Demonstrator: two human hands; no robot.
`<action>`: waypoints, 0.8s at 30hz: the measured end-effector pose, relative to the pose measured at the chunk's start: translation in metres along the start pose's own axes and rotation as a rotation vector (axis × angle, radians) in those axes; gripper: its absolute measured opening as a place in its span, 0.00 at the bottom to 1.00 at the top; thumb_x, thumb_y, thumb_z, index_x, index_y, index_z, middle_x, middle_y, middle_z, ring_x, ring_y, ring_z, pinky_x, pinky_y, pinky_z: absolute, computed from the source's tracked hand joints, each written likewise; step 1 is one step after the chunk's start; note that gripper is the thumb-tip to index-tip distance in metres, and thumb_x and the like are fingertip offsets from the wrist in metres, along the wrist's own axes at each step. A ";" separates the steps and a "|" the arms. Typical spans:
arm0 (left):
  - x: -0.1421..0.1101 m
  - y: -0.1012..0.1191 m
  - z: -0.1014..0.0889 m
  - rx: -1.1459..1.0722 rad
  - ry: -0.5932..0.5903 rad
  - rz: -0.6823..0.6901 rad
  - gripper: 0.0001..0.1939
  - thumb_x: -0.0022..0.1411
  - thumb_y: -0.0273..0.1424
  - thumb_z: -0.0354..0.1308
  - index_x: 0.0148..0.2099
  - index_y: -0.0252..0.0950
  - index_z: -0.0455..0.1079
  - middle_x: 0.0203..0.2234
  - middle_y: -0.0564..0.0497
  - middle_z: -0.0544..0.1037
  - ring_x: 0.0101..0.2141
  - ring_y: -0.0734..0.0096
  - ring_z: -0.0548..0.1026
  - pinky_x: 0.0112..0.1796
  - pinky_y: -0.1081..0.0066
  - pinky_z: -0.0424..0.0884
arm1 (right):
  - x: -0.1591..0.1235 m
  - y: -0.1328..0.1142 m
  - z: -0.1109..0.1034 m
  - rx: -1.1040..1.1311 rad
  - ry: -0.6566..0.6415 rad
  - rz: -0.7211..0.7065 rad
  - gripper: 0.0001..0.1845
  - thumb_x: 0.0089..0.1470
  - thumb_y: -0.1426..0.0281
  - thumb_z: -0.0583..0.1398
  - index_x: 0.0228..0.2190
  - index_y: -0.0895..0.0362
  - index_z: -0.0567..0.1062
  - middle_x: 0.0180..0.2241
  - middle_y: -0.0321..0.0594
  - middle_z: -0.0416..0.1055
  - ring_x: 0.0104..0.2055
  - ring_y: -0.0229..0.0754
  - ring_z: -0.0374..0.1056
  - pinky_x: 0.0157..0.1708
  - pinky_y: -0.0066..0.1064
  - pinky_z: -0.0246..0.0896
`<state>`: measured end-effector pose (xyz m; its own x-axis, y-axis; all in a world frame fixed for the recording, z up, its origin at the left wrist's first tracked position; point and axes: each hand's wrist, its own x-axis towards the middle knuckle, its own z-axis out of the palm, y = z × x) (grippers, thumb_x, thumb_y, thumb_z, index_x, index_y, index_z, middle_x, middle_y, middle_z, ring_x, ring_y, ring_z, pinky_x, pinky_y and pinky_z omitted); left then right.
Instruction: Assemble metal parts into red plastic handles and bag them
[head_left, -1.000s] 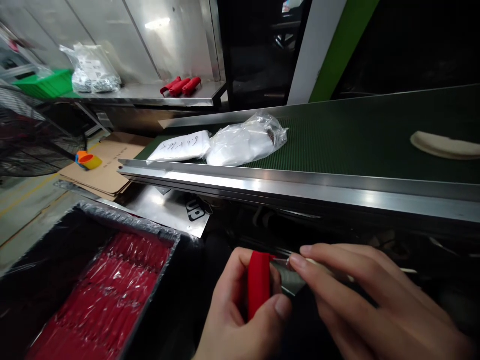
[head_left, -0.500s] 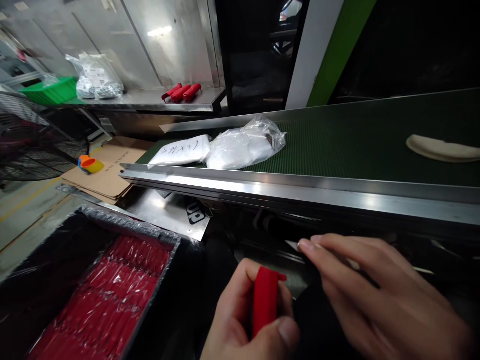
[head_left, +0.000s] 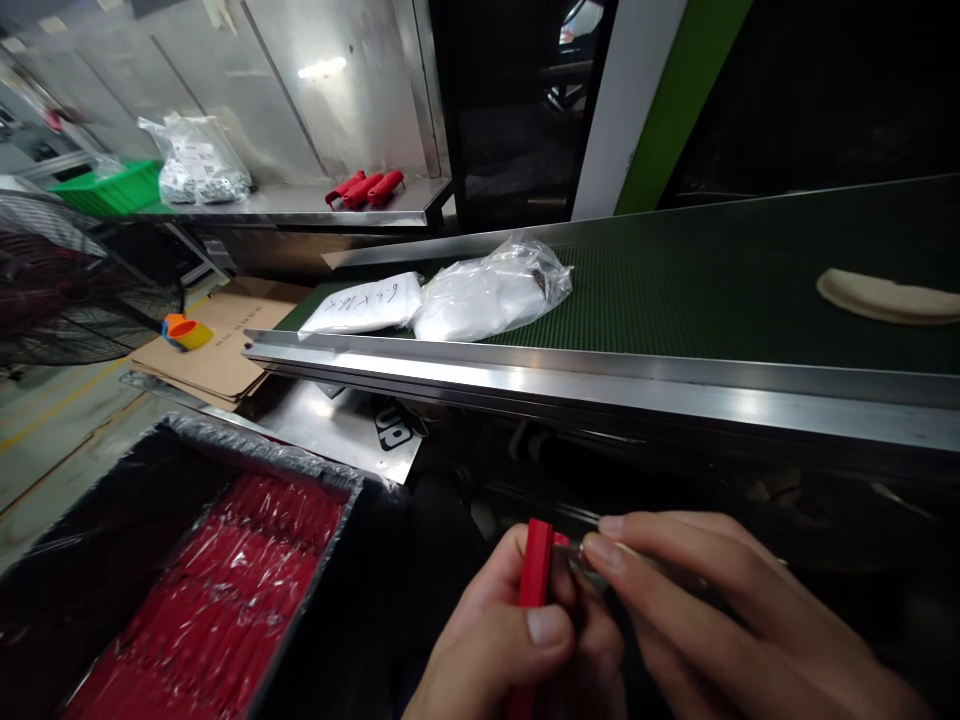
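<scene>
My left hand is closed around a flat red sleeve, held upright and edge-on at the bottom middle. My right hand sits just to its right, fingertips pinched on a thin shiny piece that touches the sleeve's top edge. What that thin piece is I cannot make out. Both hands are below the steel rail of the green conveyor belt.
A black bin lined with plastic holds several red sleeves at lower left. On the belt lie a white plastic bag, a written-on packet and a cream pad. Red sleeves rest on a steel shelf; cardboard and a fan at left.
My left hand turned the red sleeve from flat-on to edge-on and raised it. My right hand came down and back to the sleeve's top edge with the thin piece.
</scene>
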<state>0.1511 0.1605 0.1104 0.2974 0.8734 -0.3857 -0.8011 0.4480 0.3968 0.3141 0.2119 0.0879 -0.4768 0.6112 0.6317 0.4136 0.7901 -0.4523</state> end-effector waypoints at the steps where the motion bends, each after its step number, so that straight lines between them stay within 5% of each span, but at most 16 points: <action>1: 0.000 -0.001 0.000 -0.001 -0.009 0.002 0.12 0.54 0.35 0.62 0.37 0.36 0.64 0.26 0.52 0.68 0.27 0.78 0.66 0.32 0.76 0.58 | 0.001 0.002 0.000 -0.003 0.000 -0.002 0.18 0.60 0.80 0.55 0.48 0.56 0.75 0.47 0.44 0.69 0.51 0.44 0.66 0.42 0.34 0.69; 8: 0.001 -0.005 -0.002 0.056 -0.123 0.007 0.14 0.52 0.36 0.65 0.35 0.36 0.64 0.26 0.52 0.71 0.24 0.78 0.66 0.28 0.76 0.57 | 0.003 0.015 -0.007 0.007 -0.004 0.036 0.21 0.58 0.83 0.56 0.51 0.58 0.73 0.50 0.43 0.68 0.50 0.37 0.68 0.47 0.27 0.66; 13: 0.001 -0.003 -0.003 0.029 -0.126 0.034 0.07 0.60 0.36 0.55 0.39 0.39 0.63 0.26 0.52 0.69 0.24 0.76 0.67 0.30 0.74 0.59 | -0.001 0.007 -0.008 0.040 -0.051 -0.012 0.20 0.60 0.82 0.55 0.50 0.55 0.73 0.49 0.42 0.67 0.54 0.42 0.64 0.47 0.33 0.66; 19: 0.011 -0.009 -0.007 0.029 -0.221 0.038 0.11 0.58 0.40 0.56 0.37 0.39 0.64 0.20 0.54 0.68 0.21 0.76 0.65 0.29 0.73 0.61 | -0.004 0.020 -0.010 0.006 -0.097 -0.171 0.23 0.56 0.82 0.59 0.53 0.57 0.72 0.51 0.45 0.65 0.53 0.44 0.64 0.45 0.34 0.69; 24: 0.018 -0.022 -0.015 -0.015 -0.283 0.127 0.13 0.59 0.42 0.52 0.37 0.38 0.66 0.18 0.53 0.67 0.19 0.74 0.64 0.25 0.74 0.60 | -0.005 0.022 -0.007 -0.024 -0.097 -0.141 0.24 0.58 0.79 0.58 0.55 0.53 0.71 0.51 0.45 0.66 0.53 0.47 0.64 0.45 0.37 0.68</action>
<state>0.1662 0.1632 0.0818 0.3252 0.9417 -0.0858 -0.8480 0.3306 0.4142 0.3311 0.2255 0.0795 -0.6038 0.4971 0.6232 0.3553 0.8676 -0.3478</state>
